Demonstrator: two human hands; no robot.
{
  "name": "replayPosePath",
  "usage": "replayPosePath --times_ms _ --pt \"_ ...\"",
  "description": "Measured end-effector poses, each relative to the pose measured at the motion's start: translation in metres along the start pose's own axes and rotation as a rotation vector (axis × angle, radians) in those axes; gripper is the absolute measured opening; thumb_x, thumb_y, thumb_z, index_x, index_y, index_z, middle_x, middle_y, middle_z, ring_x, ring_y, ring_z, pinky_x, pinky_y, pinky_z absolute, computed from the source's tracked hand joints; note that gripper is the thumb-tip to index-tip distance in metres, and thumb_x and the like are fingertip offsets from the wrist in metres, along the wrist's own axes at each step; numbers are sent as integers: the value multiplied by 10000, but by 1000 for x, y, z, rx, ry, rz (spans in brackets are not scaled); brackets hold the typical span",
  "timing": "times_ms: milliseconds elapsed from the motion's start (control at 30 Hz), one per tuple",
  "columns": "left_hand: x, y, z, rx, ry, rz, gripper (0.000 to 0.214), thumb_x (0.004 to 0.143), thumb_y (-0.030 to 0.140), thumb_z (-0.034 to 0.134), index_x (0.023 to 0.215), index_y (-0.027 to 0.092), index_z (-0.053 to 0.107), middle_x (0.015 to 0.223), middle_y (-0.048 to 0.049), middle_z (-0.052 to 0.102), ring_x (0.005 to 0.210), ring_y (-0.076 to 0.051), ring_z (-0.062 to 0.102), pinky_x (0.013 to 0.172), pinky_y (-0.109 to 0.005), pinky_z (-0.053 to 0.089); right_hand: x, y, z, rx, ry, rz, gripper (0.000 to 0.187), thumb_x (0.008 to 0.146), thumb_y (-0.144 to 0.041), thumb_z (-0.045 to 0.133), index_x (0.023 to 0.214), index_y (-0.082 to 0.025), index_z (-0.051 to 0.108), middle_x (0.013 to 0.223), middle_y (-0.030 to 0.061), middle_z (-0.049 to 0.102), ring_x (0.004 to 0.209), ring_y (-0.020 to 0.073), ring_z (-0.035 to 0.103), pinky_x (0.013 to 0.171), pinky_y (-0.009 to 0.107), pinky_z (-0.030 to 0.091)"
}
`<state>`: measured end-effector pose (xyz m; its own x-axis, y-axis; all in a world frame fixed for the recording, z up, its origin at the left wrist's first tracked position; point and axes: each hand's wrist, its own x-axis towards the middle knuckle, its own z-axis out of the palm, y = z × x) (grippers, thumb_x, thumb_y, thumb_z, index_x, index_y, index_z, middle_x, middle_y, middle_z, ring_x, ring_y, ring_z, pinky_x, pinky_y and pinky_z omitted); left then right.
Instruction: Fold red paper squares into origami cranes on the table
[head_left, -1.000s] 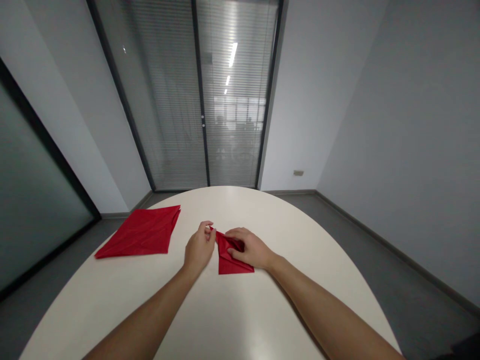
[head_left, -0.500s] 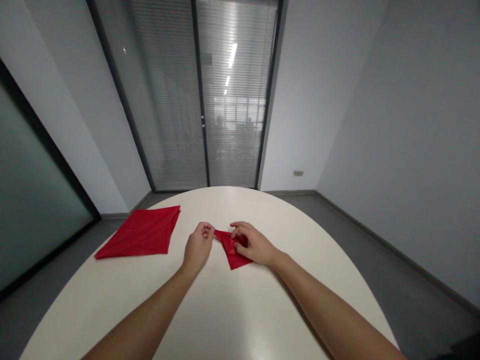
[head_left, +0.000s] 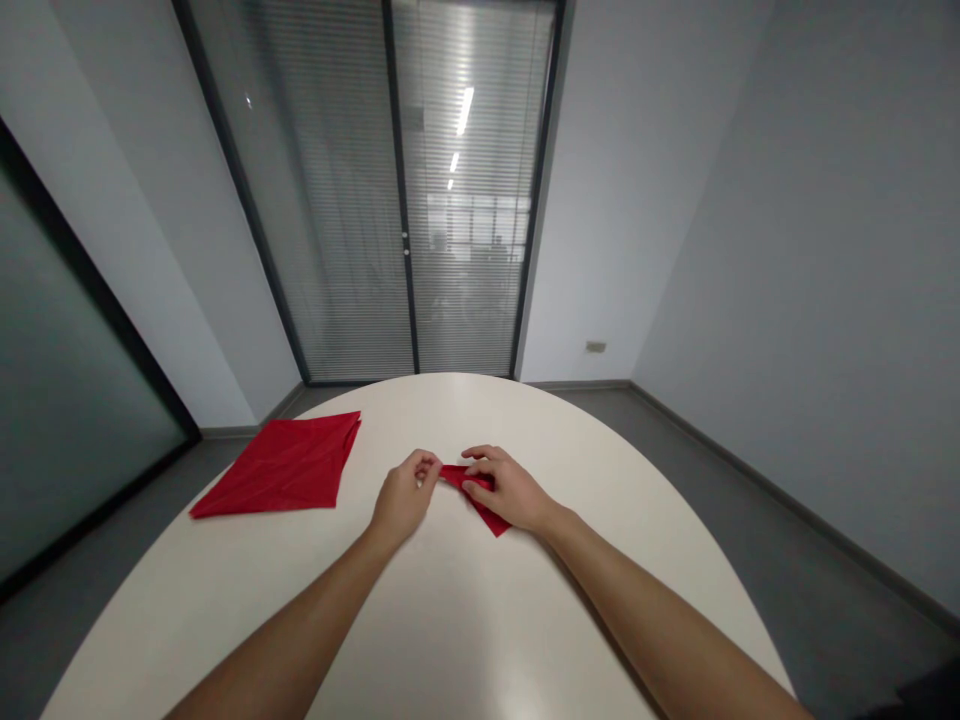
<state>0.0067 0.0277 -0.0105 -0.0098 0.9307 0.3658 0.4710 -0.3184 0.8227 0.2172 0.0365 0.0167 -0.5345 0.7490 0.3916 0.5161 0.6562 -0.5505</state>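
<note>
A small folded red cloth (head_left: pixel 493 519) lies on the table between my two hands, its lower corner pointing toward me. My left hand (head_left: pixel 403 500) pinches its narrow left end between thumb and fingertips. Over its right part curls my right hand (head_left: pixel 519 494), with thumb and fingers bent onto the fabric. That hand covers much of the cloth, so its right edge is hidden. A larger folded red cloth (head_left: pixel 289 465) rests flat at the left, touched by neither hand.
Both cloths are on a round white table (head_left: pixel 442 640). Beyond its far edge stand glass panels with blinds (head_left: pixel 472 300). A wall socket (head_left: pixel 595 347) is on the wall at the right. Something dark (head_left: pixel 930 690) shows at the lower right corner.
My left hand has shifted slightly right with the cloth's end. The small cloth has narrowed, and its lower corner has swung to the right. My right hand has hardly moved; its thumb is a bit higher.
</note>
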Motion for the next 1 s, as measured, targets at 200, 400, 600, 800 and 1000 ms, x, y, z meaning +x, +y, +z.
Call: replayPosePath --times_ms 200,400,600,800,1000 --pt "0 1 1 -85 -22 -126 201 848 392 543 871 204 611 632 -5 686 594 -185 634 587 -266 425 -4 2 -1 17 -35 -33 211 925 -272 632 1082 -216 761 1345 115 604 1253 261 541 1099 443 400" --pt "-1 8 -1 -118 -34 -156 157 763 312 554 845 194 618 624 -19 714 584 -193 652 577 -266 427 -10 1 -3 -30 -68 -91 288 850 -301 730 1131 -241 746 1415 111 558 1302 289 506 1115 471 371" --pt "-2 9 -2 -127 -29 -163 153 758 310 557 842 195 613 617 -17 721 577 -193 665 576 -265 436 -11 -4 -4 -83 -68 -122 198 850 -258 707 1038 -230 763 1436 109 547 1310 291 504 1113 477 365" --pt "-3 12 -2 -152 -51 -156 157 757 326 559 835 197 604 605 -19 719 597 -205 684 602 -275 457 -10 -7 -5 -114 -85 -131 367 882 -296 685 1249 -284 692 1468 112 521 1342 300 478 1122 514 333" --pt "-4 10 0 -156 -85 -149 157 761 327 573 842 196 606 627 -26 733 603 -204 691 588 -268 448 -9 -11 -2 -118 -49 -132 250 895 -259 662 1134 -249 737 1443 107 544 1334 279 482 1125 493 332"
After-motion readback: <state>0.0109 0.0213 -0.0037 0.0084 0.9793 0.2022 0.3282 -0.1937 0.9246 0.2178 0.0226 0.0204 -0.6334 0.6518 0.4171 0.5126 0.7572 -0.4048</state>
